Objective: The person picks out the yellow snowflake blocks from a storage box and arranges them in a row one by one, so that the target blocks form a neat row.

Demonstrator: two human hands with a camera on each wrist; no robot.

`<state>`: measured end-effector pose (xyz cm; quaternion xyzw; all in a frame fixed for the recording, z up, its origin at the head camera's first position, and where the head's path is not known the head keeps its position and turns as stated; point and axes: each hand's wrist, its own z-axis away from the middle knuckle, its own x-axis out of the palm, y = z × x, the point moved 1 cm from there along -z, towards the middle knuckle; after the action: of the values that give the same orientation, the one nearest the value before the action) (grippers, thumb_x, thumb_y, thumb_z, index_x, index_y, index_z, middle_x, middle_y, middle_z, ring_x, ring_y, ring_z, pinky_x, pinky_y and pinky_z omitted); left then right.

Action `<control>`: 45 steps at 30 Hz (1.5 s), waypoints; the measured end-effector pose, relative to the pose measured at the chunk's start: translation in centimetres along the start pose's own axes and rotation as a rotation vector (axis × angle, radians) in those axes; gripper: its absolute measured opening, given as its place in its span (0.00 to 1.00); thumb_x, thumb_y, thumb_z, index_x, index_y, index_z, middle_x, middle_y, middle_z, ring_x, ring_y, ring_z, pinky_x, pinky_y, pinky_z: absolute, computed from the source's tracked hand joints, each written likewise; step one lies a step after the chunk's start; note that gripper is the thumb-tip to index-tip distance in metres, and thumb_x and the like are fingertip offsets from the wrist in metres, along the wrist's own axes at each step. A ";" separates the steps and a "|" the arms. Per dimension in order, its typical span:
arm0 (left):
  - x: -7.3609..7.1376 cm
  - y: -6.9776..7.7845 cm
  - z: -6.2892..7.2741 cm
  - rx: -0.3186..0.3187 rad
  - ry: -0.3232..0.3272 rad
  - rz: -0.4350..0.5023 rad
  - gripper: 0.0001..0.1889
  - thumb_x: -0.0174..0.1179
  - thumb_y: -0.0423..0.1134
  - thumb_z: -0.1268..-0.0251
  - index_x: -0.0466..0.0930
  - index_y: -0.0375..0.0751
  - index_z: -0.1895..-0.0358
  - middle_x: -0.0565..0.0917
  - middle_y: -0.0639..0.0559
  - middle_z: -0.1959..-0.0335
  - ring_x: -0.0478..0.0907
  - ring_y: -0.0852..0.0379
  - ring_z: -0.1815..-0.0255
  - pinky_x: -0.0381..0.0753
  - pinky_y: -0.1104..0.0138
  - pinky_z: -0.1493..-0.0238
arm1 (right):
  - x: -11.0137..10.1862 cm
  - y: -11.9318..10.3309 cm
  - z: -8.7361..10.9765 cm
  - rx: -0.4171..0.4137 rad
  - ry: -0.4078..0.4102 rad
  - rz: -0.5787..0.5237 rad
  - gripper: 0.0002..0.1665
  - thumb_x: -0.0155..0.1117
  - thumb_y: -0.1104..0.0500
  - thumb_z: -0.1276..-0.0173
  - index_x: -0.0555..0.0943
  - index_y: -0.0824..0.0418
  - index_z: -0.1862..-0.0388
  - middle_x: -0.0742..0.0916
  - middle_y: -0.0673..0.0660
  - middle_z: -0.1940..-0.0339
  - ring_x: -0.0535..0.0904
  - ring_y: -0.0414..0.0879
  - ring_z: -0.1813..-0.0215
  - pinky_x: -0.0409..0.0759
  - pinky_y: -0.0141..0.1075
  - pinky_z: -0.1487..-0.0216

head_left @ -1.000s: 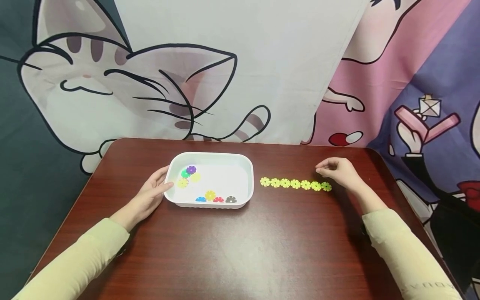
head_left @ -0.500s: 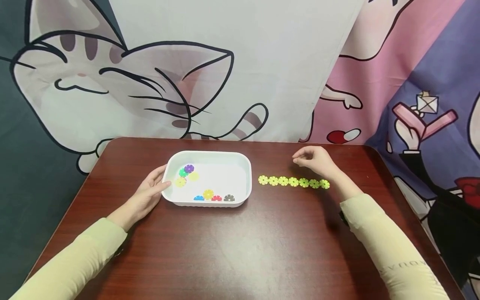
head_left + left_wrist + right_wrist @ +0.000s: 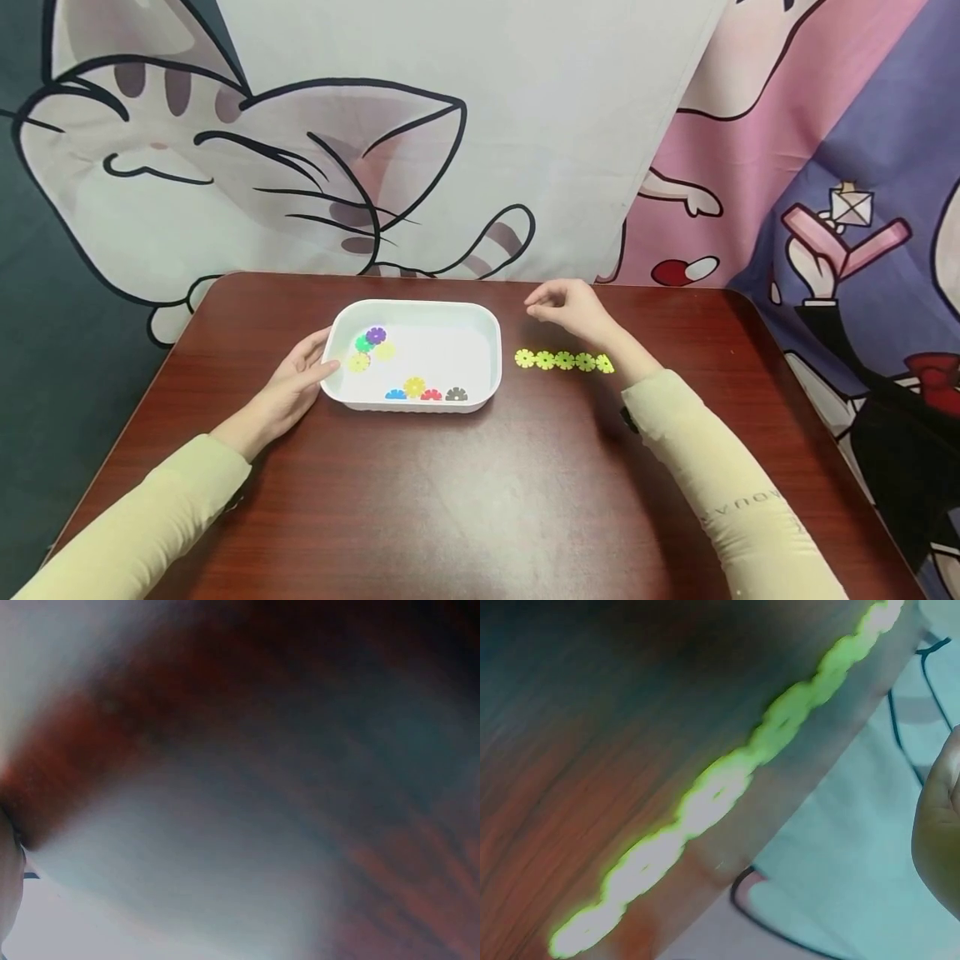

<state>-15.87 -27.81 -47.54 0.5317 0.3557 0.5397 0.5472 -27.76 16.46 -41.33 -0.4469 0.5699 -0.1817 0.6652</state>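
A white plastic tray (image 3: 442, 350) holds several flower-shaped plastic discs, among them a purple disc (image 3: 377, 334), a green disc (image 3: 363, 343) and a yellow disc (image 3: 414, 387). My left hand (image 3: 288, 383) grips its left end, thumb over the rim and fingers along the outside. To the right lies a straight row of linked yellow-green flower discs (image 3: 565, 360); the right forearm covers its far end in the head view. Behind that row my right hand (image 3: 573, 315) hovers with loosely bent fingers and nothing seen in them. The right wrist view shows the linked row (image 3: 712, 795) blurred.
Everything rests on a dark red-brown wooden table (image 3: 420, 500). A printed cloth (image 3: 570, 150) with cartoon figures hangs close behind its back edge. In the left wrist view all is blurred.
My right hand has moved left from the right end of the linked row to above its left end, near the tray. The left hand keeps its grip on the tray.
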 end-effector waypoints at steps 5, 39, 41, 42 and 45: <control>0.0 0.1 0.0 0.000 0.002 -0.003 0.37 0.54 0.31 0.19 0.46 0.40 0.15 0.43 0.37 0.11 0.53 0.56 0.15 0.73 0.84 0.33 | 1.7 -1.8 -1.1 -0.032 -0.014 -0.029 0.11 0.73 0.63 0.29 0.89 0.69 0.52 0.92 0.62 0.62 0.86 0.44 0.63 0.83 0.29 0.60; 0.0 0.0 0.0 0.003 0.006 -0.016 0.37 0.54 0.30 0.19 0.47 0.39 0.15 0.43 0.37 0.11 0.57 0.63 0.17 0.73 0.84 0.33 | 14.8 -9.7 -6.3 -0.147 -0.274 0.015 0.08 0.74 0.65 0.30 0.89 0.66 0.54 0.93 0.59 0.58 0.87 0.44 0.57 0.84 0.25 0.53; 0.0 0.0 0.0 0.004 0.004 -0.016 0.38 0.55 0.30 0.20 0.47 0.39 0.15 0.43 0.37 0.11 0.55 0.60 0.16 0.73 0.84 0.33 | 15.3 -9.9 -6.4 -0.150 -0.288 0.031 0.09 0.74 0.65 0.30 0.89 0.67 0.53 0.93 0.60 0.57 0.87 0.46 0.56 0.84 0.24 0.53; 0.0 0.0 0.0 0.003 0.004 -0.017 0.38 0.55 0.30 0.20 0.47 0.38 0.15 0.43 0.37 0.11 0.54 0.58 0.15 0.72 0.84 0.33 | 15.5 -10.0 -6.4 -0.149 -0.296 0.038 0.09 0.74 0.66 0.30 0.89 0.68 0.53 0.93 0.60 0.56 0.88 0.47 0.55 0.84 0.24 0.52; 0.0 0.0 0.0 -0.003 0.007 -0.022 0.38 0.55 0.30 0.20 0.47 0.38 0.15 0.42 0.37 0.11 0.51 0.55 0.13 0.72 0.84 0.32 | 16.0 -10.1 -6.6 -0.152 -0.315 0.065 0.09 0.74 0.65 0.29 0.89 0.66 0.53 0.93 0.60 0.55 0.88 0.47 0.53 0.84 0.24 0.51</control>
<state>-15.87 -27.81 -47.57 0.5252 0.3628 0.5357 0.5528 -26.58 -3.56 -42.45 -0.5001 0.4848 -0.0440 0.7162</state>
